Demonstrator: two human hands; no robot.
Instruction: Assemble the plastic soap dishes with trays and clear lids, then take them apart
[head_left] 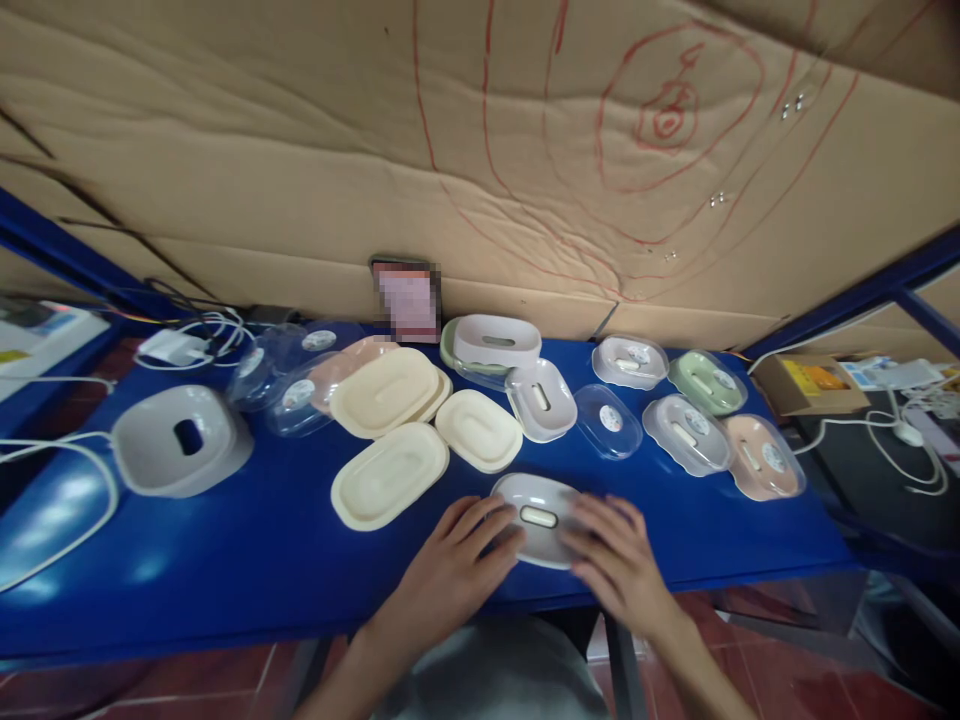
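Note:
A pale grey soap dish point(536, 548) with an oblong cream piece in its middle slot lies near the table's front edge. My left hand point(469, 555) grips its left rim with bent fingers. On the opposite rim, my right hand point(611, 555) holds on with its fingers, slightly blurred. Just behind are a cream oval tray point(390, 478), a smaller cream oval tray point(480, 430) and a stack of cream trays point(386, 392). Another pale grey dish point(541, 400) with a cream piece in its slot sits beyond my hands.
Clear lids point(609, 425) lie around the blue table point(247, 560). Lidded dishes in grey point(686, 440), green point(705, 385) and pink point(765, 460) stand at right. A deep grey holder point(180, 445) and white cables point(105, 480) are at left. A tablet point(407, 300) leans against the cardboard wall point(300, 180).

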